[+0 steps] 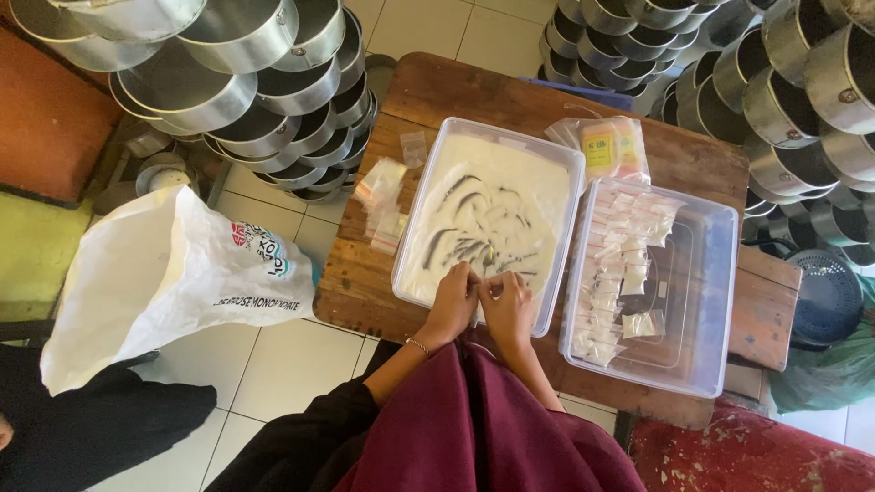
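Observation:
My left hand (pixel 453 302) and my right hand (pixel 507 306) meet at the near edge of a clear plastic tub (pixel 421 196) that holds a thin layer of white powder (pixel 510 182) with dark streaks scraped through it. Between the fingertips of both hands is a small clear plastic packet (pixel 481 281); its contents are too small to make out. A thin bracelet sits on my left wrist. To the right stands a second clear tub (pixel 706 301) with several small filled packets (pixel 618 264) laid in rows.
A wooden table (pixel 437 87) bears both tubs, a loose pile of empty small bags (pixel 383 205) at its left and a yellow-labelled bag (pixel 609 146) at the back. A large white sack (pixel 173 278) stands open on the tiled floor. Stacks of metal pans (pixel 246 91) hang around.

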